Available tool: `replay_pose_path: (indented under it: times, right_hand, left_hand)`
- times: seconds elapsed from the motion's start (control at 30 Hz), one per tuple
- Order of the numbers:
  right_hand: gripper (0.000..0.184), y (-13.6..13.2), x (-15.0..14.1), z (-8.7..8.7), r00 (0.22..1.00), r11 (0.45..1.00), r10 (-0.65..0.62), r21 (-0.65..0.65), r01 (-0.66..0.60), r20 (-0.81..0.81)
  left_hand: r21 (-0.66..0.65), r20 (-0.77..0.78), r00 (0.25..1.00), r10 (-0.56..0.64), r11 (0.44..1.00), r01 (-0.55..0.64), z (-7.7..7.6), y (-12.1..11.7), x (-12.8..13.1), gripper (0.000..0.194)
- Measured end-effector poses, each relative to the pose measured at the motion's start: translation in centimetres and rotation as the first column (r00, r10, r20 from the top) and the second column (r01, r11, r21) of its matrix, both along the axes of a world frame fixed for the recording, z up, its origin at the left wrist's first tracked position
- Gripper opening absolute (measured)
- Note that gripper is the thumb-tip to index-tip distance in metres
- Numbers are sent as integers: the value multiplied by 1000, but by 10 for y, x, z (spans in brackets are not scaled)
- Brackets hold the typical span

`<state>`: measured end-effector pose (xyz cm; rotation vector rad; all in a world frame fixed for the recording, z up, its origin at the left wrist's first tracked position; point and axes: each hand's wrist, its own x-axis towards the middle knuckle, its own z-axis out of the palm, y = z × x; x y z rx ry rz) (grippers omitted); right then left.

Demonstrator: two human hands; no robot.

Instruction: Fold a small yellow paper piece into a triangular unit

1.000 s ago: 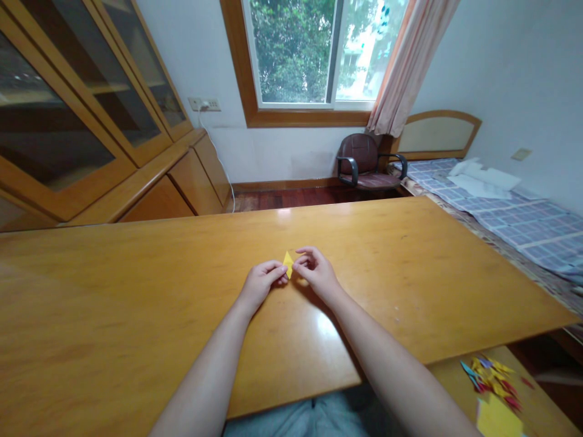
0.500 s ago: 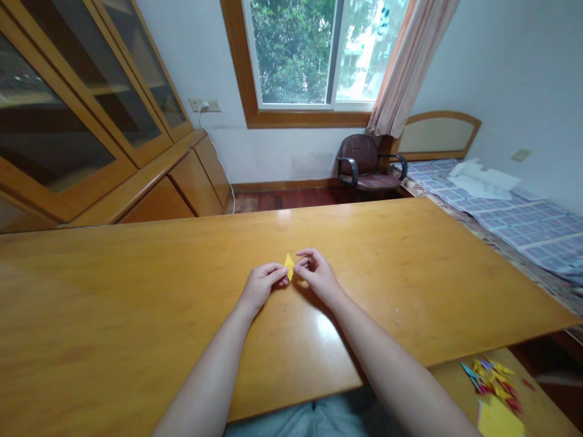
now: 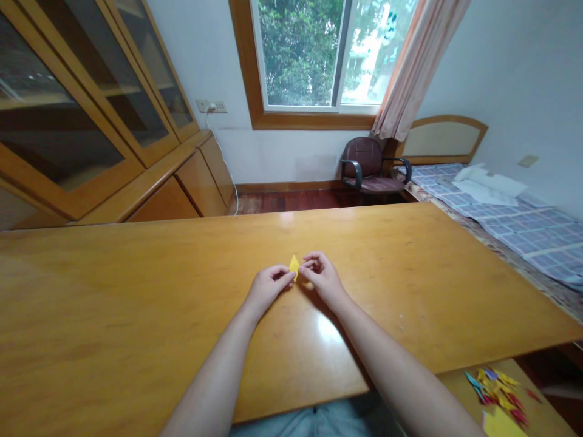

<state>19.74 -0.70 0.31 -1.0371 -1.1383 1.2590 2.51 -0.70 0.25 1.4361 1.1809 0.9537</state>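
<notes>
A small piece of folded yellow paper (image 3: 294, 264), diamond-shaped with a point at the top, stands between my two hands above the wooden table (image 3: 159, 315). My left hand (image 3: 272, 286) pinches its lower left side between thumb and fingers. At its right edge, the thumb and forefinger of my right hand (image 3: 322, 278) close on the paper, while the other fingers curl loosely above. The fingertips hide part of the lower edges.
On a lower surface at the bottom right lie several folded paper pieces (image 3: 498, 388) in yellow, red, blue and purple, beside yellow paper sheets (image 3: 501, 423). Beyond the table are a maroon armchair (image 3: 371, 164), a bed (image 3: 514, 224) and a glass-door cabinet (image 3: 132, 176).
The whole view has shifted slightly. Both hands keep hold of the yellow paper, and my left fingers have shifted a little along its lower side.
</notes>
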Motion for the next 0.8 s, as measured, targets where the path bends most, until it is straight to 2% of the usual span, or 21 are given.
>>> replay_pose_path:
  times: [0.23,0.5,0.63,0.8]
  right_hand:
    - [35,2,1,7,999,999,40,-4,-40,30]
    - [36,14,2,17,997,999,54,-9,-54,46]
    - [34,24,7,27,995,999,49,15,-51,90]
    - [36,40,13,33,996,999,43,26,-45,84]
  left_hand:
    - [-32,37,999,33,999,-32,-2,5,2,27]
    - [-182,179,980,92,982,-59,14,6,10,32]
    - [-138,180,981,72,989,-47,20,12,12,33]
    - [-112,222,975,9,994,16,21,33,11,35]
